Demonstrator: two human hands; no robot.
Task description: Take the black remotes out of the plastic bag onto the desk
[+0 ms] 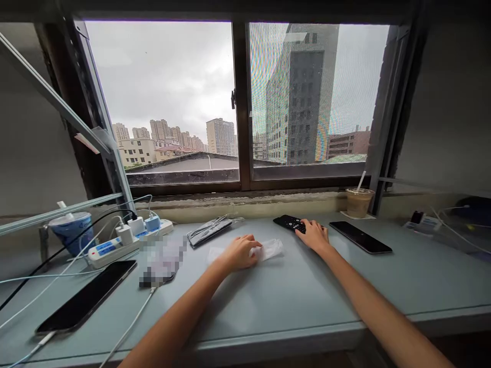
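Facing a two-pane window (241, 102) across the upper middle of the frame, looking out at high-rise buildings (305, 97). Working over a gray-blue table (307, 306) spanning the lower half. Seeing a dark phone (88, 296) at the lower left, with a pale cable (48, 337) plugged in. Spotting a white power strip (115, 248) above it, bearing several charger plugs (135, 225), and a blue cup (72, 232) beside the strip at the left. Noticing a pixelated device (163, 260) near the strip, then, right of that, a flat dark packet (209, 234). Seeing another black phone (360, 236) lying right of center. Curling the left hand (241, 252) over clear plastic (274, 249) at the center; being unable to tell whether pinching it or only touching. Resting the right hand (314, 235) on the right-hand part of a black remote (288, 223), just right of center, fingers bending over it; being unable to tell whether clamping it. Glimpsing a drink cup (358, 203) with a straw (361, 180) below the window's right side.
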